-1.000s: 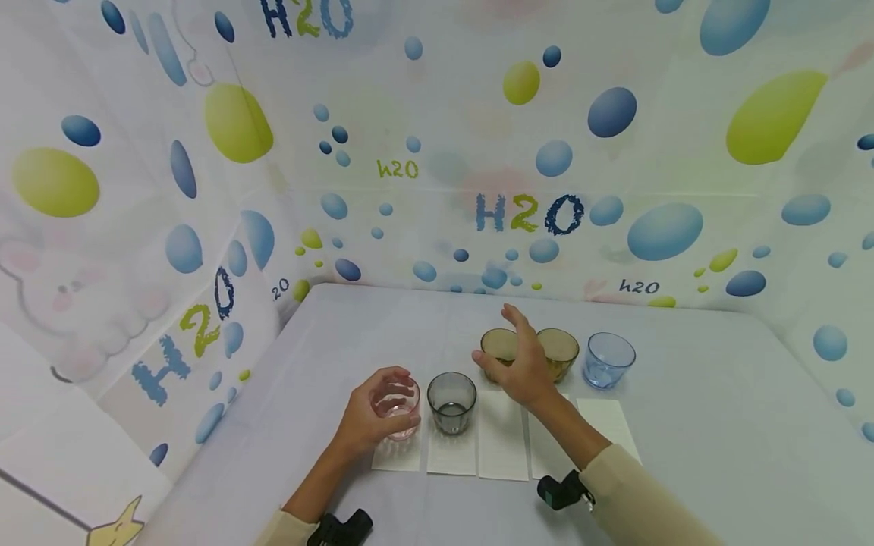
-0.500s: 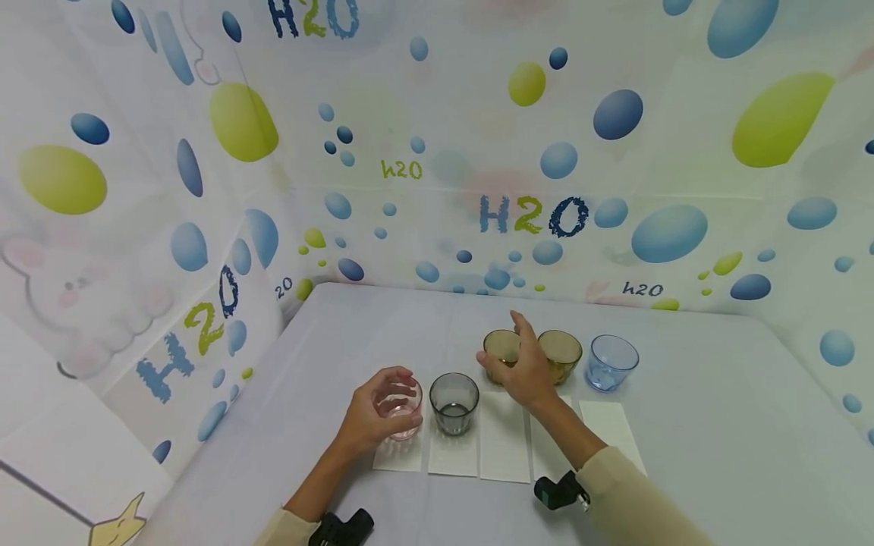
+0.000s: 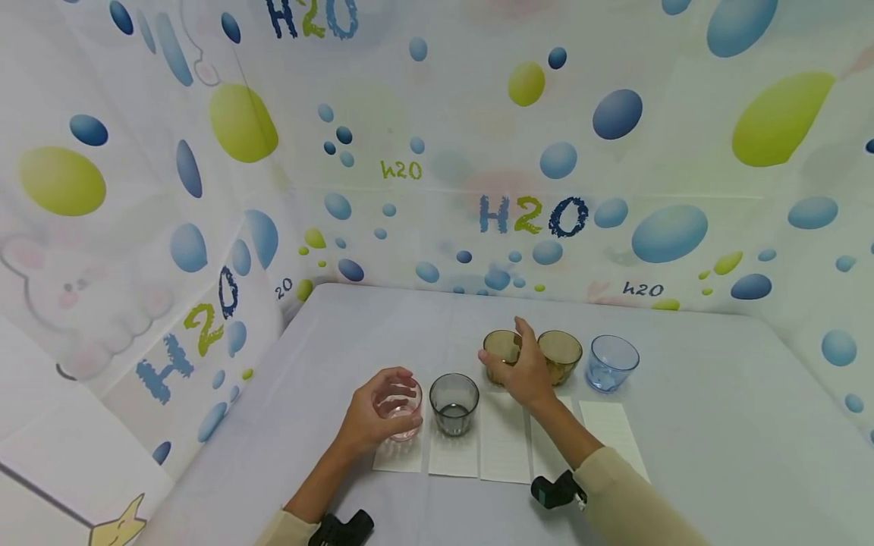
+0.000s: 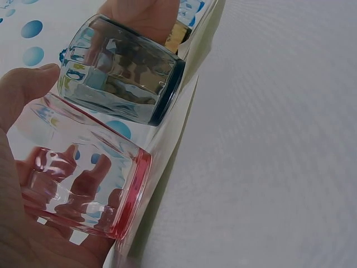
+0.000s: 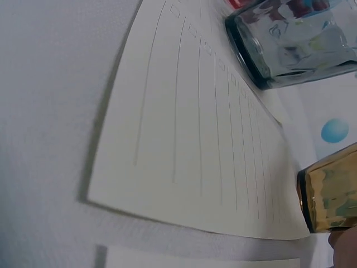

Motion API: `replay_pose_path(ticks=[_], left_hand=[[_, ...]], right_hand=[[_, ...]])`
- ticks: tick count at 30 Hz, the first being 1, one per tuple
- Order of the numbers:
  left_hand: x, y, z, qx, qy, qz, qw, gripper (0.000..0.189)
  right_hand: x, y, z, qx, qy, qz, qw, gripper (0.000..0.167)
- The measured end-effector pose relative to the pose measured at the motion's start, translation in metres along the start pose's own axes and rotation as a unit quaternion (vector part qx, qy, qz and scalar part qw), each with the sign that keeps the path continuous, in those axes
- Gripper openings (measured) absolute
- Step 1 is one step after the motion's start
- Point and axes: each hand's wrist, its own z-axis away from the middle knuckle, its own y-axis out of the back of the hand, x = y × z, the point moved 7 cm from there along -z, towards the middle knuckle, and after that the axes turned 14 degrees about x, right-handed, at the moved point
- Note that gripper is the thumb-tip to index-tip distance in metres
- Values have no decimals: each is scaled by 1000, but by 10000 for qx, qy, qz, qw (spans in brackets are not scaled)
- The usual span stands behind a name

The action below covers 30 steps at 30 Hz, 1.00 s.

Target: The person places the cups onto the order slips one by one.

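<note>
My left hand (image 3: 363,418) curves round a pink-tinted clear glass (image 4: 133,192), its thumb near the rim and its fingers on the far side. That glass stands on a white lined card at the left end of the row. Right beside it, a grey glass (image 3: 454,406) stands on the second card. Farther back, my right hand (image 3: 527,375) spans the left amber glass (image 3: 501,347), thumb at its near left side and index finger at its right. In the right wrist view, a fingertip (image 5: 337,239) meets this glass low down.
A second amber glass (image 3: 561,356) and a blue glass (image 3: 611,364) stand to the right. Several white cards lie in a row, including a middle card (image 3: 504,447) and a right-hand card (image 3: 610,425). A patterned cloth (image 3: 437,182) hangs behind the table (image 3: 717,425).
My right hand's fingers have come down and drawn in around the left amber glass. My left hand stays on the pink glass. The view has shifted slightly.
</note>
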Motion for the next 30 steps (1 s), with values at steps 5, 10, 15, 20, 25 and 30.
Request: replay_pose_path(ticks=[5, 10, 15, 20, 25, 30], left_hand=[[0, 0, 0, 12, 1, -2, 10000, 62], [0, 0, 1, -11, 11, 7, 10000, 64], [0, 0, 0, -22, 4, 8, 10000, 64], [2, 0, 0, -20, -10, 10, 10000, 62], [2, 0, 0, -5, 7, 25, 10000, 64], [1, -1, 0, -4, 24, 29, 10000, 66]], right_hand=[[7, -3, -1, 20, -223, 89, 9997, 99], [13, -5, 2, 75, -519, 151, 9985, 100], [15, -5, 4, 81, -616, 103, 9980, 101], [16, -7, 5, 126, -713, -76, 9973, 95], [14, -8, 6, 173, -764, -277, 9965, 86], [15, -9, 6, 201, -763, -290, 9965, 84]])
